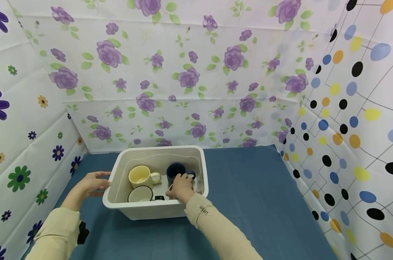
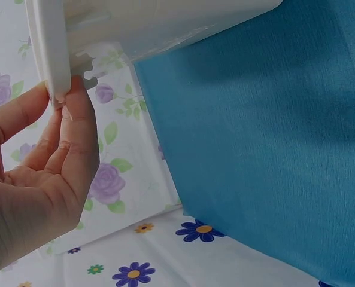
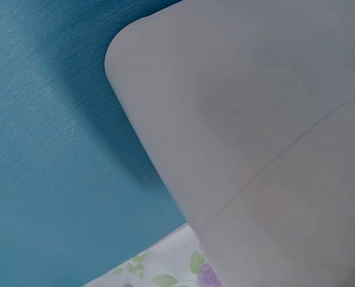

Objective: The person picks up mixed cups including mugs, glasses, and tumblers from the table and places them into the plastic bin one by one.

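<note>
A white plastic bin (image 1: 157, 209) holds several mugs. My left hand (image 1: 94, 183) pinches the bin's left rim, thumb on one side and fingers under the lip, as the left wrist view also shows with the hand (image 2: 51, 149) and the rim (image 2: 50, 54). Inside the bin, my right hand (image 1: 182, 187) reaches over the front right part, its fingers bent over a mug that it mostly hides; only a bit of pale rim shows. Just behind it stands a dark blue mug (image 1: 174, 169). To the left are a yellow mug (image 1: 139, 175) and a white mug with a dark rim (image 1: 140, 195).
Blue cloth (image 1: 242, 195) covers the table. A flowered sheet (image 1: 190, 119) rises behind the bin, with a daisy-patterned sheet (image 1: 43, 155) at left and a dotted sheet (image 1: 355, 144) at right. The bin's wall (image 3: 255, 119) fills much of the right wrist view.
</note>
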Demonstrator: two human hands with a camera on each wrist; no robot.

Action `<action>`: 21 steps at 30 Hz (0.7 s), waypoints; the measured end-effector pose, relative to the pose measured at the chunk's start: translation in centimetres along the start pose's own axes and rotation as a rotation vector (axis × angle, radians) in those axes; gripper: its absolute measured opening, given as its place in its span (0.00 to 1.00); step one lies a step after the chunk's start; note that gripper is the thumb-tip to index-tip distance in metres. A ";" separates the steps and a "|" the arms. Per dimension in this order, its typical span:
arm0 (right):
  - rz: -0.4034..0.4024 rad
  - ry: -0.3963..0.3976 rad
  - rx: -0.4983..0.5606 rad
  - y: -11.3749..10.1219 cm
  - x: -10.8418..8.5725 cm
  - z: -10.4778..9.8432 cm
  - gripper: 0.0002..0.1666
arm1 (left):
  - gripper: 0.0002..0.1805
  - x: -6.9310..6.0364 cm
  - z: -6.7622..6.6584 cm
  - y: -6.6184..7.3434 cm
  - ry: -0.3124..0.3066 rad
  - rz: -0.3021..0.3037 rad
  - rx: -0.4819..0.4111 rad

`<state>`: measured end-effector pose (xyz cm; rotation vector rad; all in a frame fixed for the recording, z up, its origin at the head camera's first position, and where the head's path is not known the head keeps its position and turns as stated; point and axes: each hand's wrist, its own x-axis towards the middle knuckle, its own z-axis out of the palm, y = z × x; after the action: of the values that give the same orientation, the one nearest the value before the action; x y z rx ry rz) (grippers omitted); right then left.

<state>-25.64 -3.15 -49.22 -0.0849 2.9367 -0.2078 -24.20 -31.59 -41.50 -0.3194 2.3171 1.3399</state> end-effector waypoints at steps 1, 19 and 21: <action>0.000 0.000 -0.014 0.0 0.1 0.1 0.46 | 0.35 0.0 0.0 0.0 0.002 0.000 0.000; 0.033 0.002 -0.093 -0.6 -1.1 -0.9 0.46 | 0.36 -0.1 0.1 0.0 0.008 -0.011 0.013; 0.040 0.006 -0.084 -0.7 -1.1 -1.1 0.49 | 0.36 -0.1 0.0 0.0 0.009 -0.012 0.008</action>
<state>-24.75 -3.63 -47.86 -0.0370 2.9501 -0.0792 -24.16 -31.58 -41.44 -0.3366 2.3238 1.3257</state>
